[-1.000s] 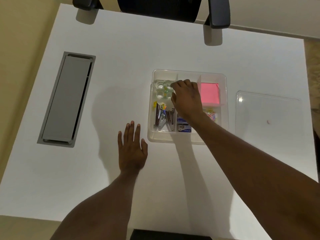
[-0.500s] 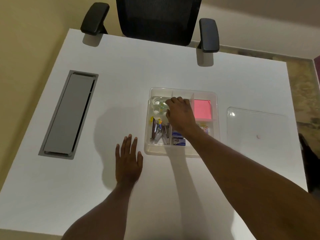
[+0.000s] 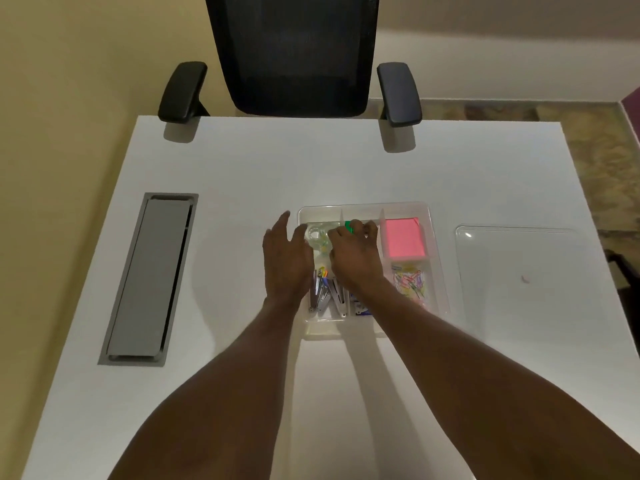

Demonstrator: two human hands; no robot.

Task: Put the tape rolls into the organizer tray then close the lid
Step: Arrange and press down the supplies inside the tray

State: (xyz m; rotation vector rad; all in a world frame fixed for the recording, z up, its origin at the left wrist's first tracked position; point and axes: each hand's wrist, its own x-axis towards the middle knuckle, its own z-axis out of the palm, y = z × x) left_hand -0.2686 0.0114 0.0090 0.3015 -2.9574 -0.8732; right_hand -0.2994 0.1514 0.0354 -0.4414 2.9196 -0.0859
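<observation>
The clear organizer tray (image 3: 363, 205) sits mid-table without its lid. Clear tape rolls (image 3: 319, 234) lie in its back left compartment. My left hand (image 3: 285, 261) is over the tray's left wall beside the rolls, fingers apart and holding nothing. My right hand (image 3: 355, 258) reaches into the back middle compartment, its fingers curled around a small green object (image 3: 349, 226) that is mostly hidden. The clear lid (image 3: 519, 268) lies flat on the table to the right of the tray.
The tray also holds a pink sticky-note pad (image 3: 404, 238), coloured paper clips (image 3: 410, 282) and metal staplers (image 3: 323, 294). A grey cable hatch (image 3: 149, 278) is set into the table at left. A black office chair (image 3: 294, 57) stands at the far edge.
My left hand has moved from the table forward to the tray's left side. My right hand has shifted from the tape rolls to the middle compartment, where a green object now shows. The view has tilted up.
</observation>
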